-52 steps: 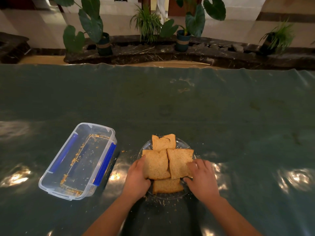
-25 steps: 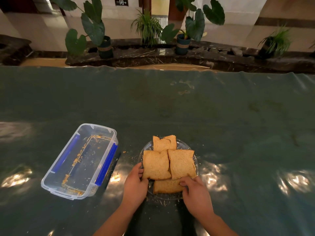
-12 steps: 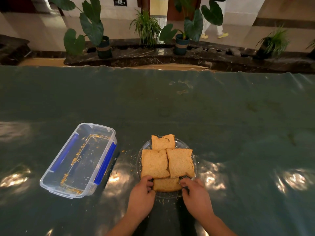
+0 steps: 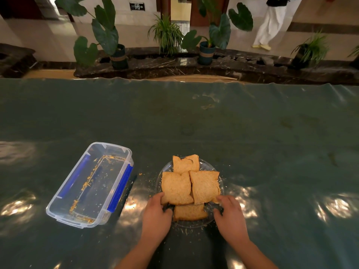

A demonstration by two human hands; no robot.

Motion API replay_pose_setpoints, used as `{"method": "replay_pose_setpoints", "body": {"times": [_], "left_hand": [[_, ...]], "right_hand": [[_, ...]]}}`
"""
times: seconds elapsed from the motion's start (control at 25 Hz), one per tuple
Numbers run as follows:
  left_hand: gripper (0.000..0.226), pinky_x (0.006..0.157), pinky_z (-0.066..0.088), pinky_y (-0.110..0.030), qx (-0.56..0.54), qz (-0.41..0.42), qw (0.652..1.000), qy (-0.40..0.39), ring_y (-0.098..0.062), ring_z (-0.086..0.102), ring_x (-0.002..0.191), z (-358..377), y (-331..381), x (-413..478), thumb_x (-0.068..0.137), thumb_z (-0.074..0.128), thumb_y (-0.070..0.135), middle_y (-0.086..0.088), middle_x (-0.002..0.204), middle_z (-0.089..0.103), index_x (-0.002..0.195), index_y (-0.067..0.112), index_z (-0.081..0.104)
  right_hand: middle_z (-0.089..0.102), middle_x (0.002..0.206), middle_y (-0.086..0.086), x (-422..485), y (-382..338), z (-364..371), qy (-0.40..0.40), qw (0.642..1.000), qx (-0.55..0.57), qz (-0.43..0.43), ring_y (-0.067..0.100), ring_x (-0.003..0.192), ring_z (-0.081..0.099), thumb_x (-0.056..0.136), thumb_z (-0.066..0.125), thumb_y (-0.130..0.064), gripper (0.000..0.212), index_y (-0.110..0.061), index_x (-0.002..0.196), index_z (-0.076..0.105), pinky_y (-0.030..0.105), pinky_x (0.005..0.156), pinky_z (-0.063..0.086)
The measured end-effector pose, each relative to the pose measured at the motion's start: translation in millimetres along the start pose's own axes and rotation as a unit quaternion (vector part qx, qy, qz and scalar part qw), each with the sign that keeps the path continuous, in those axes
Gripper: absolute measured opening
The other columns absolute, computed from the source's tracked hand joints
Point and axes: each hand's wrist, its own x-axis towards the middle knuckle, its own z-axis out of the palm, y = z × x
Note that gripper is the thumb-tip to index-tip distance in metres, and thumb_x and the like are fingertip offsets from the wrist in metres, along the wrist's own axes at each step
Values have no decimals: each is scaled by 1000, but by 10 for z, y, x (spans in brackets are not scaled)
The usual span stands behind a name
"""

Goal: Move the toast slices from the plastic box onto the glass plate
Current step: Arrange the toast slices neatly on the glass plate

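Note:
Several brown toast slices [image 4: 176, 186] lie overlapping on the round glass plate [image 4: 209, 164] near the table's front edge. My left hand [image 4: 157, 213] curls around the plate's near-left rim, with its thumb resting on the corner of the left slice. At the near-right rim, my right hand [image 4: 231, 217] is curled the same way, fingertips against the right slice. The clear plastic box [image 4: 110, 145] with blue side clips sits to the left of the plate. It holds only crumbs.
A glossy dark green cover [image 4: 233, 129] spans the table, with crumbs scattered around the plate. Past the far edge runs a dark stone ledge with potted plants [image 4: 116, 55]. A person in white trousers [image 4: 272, 24] walks at the upper right.
Both hands slid from the slices' sides down to the plate's near rim, then spread apart along it. The slices and the box have stayed put.

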Motion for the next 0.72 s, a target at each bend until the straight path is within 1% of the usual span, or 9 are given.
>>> {"method": "replay_pose_setpoints", "body": {"times": [0.08,0.2,0.24,0.32,0.4,0.44,0.56,0.6,0.72], "left_hand": [[55,93,52,-39,0,-1,1000,-8,-18,60,104,1,21,15,84,62,9,-5,119,63,136,18,49],[54,85,49,-29,-1,-5,1000,-10,-12,58,97,-12,18,3,85,63,10,0,112,64,136,19,49],[53,83,49,-28,-3,0,1000,-9,-10,57,95,-13,8,4,85,63,10,2,110,63,135,19,50],[52,87,51,-32,-7,5,1000,-9,-12,58,97,-19,2,3,84,64,10,2,113,60,134,19,51],[52,91,53,-39,-10,3,1000,-4,-15,59,101,-36,-22,15,83,64,10,-1,122,56,133,20,51],[52,92,53,-40,-8,-2,1000,-6,-15,59,102,-46,-28,17,83,64,11,-2,125,53,132,20,51],[53,93,53,-38,-5,-2,1000,-2,-13,58,102,-72,-56,43,84,64,11,-3,129,51,134,21,50],[53,94,52,-37,-1,-1,1000,2,-14,58,105,-95,-45,53,84,63,11,-4,130,52,134,21,50],[54,97,45,-33,40,44,998,12,-17,54,117,-148,-27,74,85,62,14,-3,134,54,137,23,49]], "right_hand": [[60,122,7,16,-14,8,-10,1000,23,1,24,112,54,82,62,-6,40,-10,121,62,42,96,50],[59,128,7,22,-29,6,-21,999,41,15,24,114,57,83,61,-6,43,-10,125,60,45,99,49],[58,128,6,22,-28,7,-25,999,45,17,24,113,58,83,61,-7,43,-11,126,59,44,99,49],[58,127,4,16,-40,-11,-27,998,55,27,22,108,61,84,62,-9,43,-15,126,58,42,96,51],[59,123,2,19,-34,-22,-18,997,61,32,20,103,61,84,62,-11,42,-17,125,58,38,92,51],[58,122,1,13,-41,-33,-17,997,60,34,18,102,61,84,63,-11,41,-18,124,58,36,90,52],[57,123,-1,5,-49,-60,-12,998,51,31,17,104,59,84,65,-13,41,-19,124,59,35,90,52],[57,123,-1,20,-57,-83,-15,998,48,33,17,105,59,84,65,-14,41,-20,124,59,35,91,52],[58,125,1,33,-68,-138,-27,999,36,19,20,110,57,84,65,-15,42,-19,125,58,37,91,51]]}}
